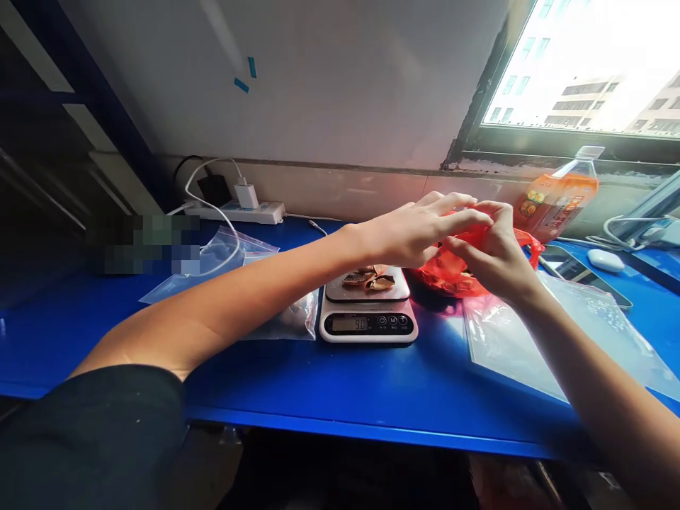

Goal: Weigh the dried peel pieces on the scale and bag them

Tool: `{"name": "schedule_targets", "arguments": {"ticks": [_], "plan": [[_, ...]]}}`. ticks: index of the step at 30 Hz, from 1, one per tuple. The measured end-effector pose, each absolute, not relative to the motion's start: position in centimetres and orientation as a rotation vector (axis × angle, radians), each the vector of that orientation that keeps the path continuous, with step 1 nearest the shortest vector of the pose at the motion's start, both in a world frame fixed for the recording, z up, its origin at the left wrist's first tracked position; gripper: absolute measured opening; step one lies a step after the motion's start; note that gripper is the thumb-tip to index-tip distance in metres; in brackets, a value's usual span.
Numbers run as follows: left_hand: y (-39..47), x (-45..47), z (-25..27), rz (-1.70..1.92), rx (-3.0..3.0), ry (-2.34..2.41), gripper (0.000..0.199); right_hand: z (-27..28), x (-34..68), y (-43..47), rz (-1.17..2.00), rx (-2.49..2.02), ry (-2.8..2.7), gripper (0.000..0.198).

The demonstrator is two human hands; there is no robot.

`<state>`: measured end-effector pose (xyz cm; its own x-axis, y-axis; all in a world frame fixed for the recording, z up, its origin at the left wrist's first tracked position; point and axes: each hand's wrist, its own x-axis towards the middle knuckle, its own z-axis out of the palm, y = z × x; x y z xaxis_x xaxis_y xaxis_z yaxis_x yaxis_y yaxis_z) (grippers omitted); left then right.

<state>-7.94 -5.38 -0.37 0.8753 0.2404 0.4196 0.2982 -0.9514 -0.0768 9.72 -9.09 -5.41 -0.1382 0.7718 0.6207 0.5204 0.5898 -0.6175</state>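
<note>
Fingers (451, 204) hang over blue table (319, 389) by the window (584, 78), left hand (406, 234) spread, right hand (502, 251) curled, its grip I can't tell, red bag (450, 278) right at their tips!

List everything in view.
Table: one, blue, across centre
Wall: one, greyish, behind table
Window: one, dark-framed, upper right
Scale: one, white, mid-table
Dried pieces: several, brown, on scale
Bag: one, red, right of scale
Clear bags: at least two, transparent, either side of scale
Bottle: one, orange-labelled, near window
Flat device: one, dark, right of bag
Mouse: one, white, right
Power strip: one, white, against wall
Charger: one, white, on strip
Adapter: one, black, beside charger
Cables: several, mostly white, left and right
Tape strips: two, blue, on wall
Upright frame: one, dark blue, far left
Slanted object: one, greyish, right edge
Sleeve: one, dark, lower left
Left hand: one, bare, at bag
Right hand: one, bare, at bag
</note>
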Motion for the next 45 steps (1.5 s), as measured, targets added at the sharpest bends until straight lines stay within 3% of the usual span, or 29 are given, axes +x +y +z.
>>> {"name": "schedule_targets", "arguments": {"ticks": [2, 5, 13, 21, 23, 27, 40, 45], "plan": [[-4.8, -7.9, -0.2, -0.621, -2.872, -0.411, 0.027, -5.1, 9.3, -9.4, 0.389, -1.041, -1.869, 0.047], [-4.5, -8.8, 0.5, -0.611, -2.812, -0.423, 0.009, -4.3, 9.7, -9.7, 0.233, -1.117, -1.977, 0.052], [-5.4, -14.2, 0.3, -0.575, -2.941, -0.446, 0.012, -4.5, 14.8, -6.0, -0.013, -1.502, -2.124, 0.018], [-5.8, -13.1, 0.1, -0.698, -2.916, -0.593, 0.007, -5.1, 12.6, -4.9, -0.395, -1.495, -2.574, 0.057], [-5.8, -12.9, 0.3, -0.654, -2.906, -0.597, 0.009, -5.1, 12.1, -4.7, -0.435, -1.58, -2.597, 0.053], [-6.1, -12.8, 0.5, -0.604, -2.892, -0.588, 0.008, -5.0, 11.9, -4.0, -0.412, -1.74, -2.631, 0.025], [-6.7, -14.6, 0.0, -0.674, -2.988, -0.655, 0.008, -5.1, 13.6, -4.5, -0.506, -1.848, -2.184, 0.02], [-7.6, -16.1, -0.4, -0.744, -3.0, -0.678, 0.008, -5.9, 14.8, -4.1, -0.413, -1.616, -2.109, 0.026]]}}
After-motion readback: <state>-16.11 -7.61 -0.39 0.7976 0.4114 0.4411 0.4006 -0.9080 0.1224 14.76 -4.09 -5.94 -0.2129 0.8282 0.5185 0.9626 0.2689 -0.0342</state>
